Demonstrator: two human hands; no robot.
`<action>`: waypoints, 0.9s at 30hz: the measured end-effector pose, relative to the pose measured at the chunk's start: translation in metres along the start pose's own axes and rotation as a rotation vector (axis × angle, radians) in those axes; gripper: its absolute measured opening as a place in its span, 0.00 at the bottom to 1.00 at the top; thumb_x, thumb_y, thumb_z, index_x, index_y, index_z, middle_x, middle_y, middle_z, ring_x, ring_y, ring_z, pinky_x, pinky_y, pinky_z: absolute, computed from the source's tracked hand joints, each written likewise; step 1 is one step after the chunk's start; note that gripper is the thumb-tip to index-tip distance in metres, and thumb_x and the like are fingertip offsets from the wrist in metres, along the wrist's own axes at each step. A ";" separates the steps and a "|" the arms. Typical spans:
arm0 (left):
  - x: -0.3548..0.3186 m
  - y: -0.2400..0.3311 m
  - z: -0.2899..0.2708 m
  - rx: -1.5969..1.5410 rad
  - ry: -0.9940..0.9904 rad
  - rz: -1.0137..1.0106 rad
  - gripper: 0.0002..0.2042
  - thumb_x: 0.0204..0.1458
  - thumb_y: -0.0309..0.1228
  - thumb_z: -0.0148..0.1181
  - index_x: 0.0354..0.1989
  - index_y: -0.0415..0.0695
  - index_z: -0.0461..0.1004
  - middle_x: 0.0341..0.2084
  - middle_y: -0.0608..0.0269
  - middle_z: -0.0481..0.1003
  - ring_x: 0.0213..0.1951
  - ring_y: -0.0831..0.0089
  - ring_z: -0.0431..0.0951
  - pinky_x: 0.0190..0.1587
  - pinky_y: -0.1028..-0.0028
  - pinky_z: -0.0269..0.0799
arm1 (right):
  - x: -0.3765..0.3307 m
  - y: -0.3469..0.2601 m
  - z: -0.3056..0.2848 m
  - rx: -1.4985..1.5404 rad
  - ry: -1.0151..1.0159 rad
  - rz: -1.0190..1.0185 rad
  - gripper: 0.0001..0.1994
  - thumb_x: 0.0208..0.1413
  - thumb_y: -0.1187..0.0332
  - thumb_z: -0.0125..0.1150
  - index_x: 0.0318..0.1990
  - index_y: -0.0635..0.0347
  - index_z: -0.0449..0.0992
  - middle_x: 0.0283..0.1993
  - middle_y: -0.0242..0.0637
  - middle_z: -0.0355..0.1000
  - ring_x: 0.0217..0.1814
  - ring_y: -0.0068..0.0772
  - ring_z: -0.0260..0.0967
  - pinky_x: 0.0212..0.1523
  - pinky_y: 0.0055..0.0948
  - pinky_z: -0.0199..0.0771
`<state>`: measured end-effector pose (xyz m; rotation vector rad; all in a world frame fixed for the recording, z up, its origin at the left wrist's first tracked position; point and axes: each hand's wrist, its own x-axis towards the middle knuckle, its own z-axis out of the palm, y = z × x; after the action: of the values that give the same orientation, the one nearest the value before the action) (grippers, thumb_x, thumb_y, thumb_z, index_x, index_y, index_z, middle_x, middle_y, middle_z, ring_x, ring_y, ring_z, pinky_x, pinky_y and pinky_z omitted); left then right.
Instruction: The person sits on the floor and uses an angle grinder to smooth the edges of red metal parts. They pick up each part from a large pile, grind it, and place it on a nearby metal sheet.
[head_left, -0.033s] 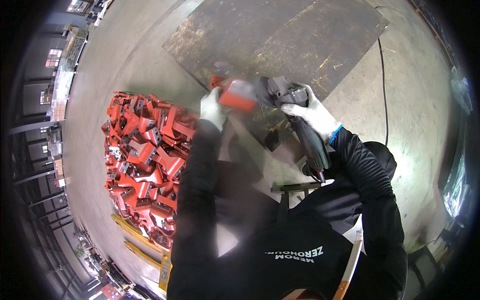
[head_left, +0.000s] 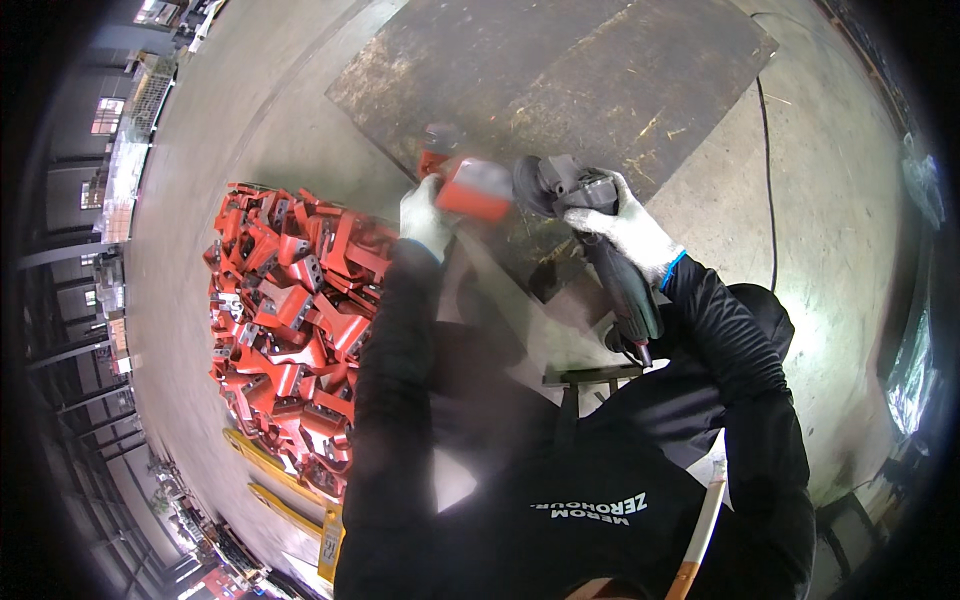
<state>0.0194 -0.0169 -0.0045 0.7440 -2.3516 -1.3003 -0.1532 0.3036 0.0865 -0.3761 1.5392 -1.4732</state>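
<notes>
My left hand, in a white glove, is closed on a red metal bracket. The bracket's upper face is pale and blurred, and a dark, smeared end shows above it. My right hand, also in a white glove with a blue cuff edge, is wrapped round the head end of an angle grinder. The grinder's dark disc faces the bracket, with a narrow gap seeming to lie between them. Its long green-grey body slants down toward my right knee.
A heap of red metal brackets rises at the left, above yellow forks. A dark, scuffed sheet lies on the concrete floor ahead. A black cable runs along the right. A small metal stand is between my legs.
</notes>
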 end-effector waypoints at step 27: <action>-0.006 0.071 0.048 -0.964 0.208 -0.826 0.19 0.72 0.37 0.47 0.64 0.37 0.66 0.56 0.46 0.75 0.51 0.51 0.81 0.52 0.51 0.85 | 0.001 -0.021 0.030 -0.360 0.209 -0.222 0.48 0.49 0.55 0.82 0.72 0.58 0.57 0.67 0.50 0.69 0.70 0.42 0.68 0.71 0.40 0.68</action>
<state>-0.0214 0.0501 0.0313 1.4133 -0.9699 -2.2331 -0.1381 0.2799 0.1099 -0.6368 1.9915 -1.4353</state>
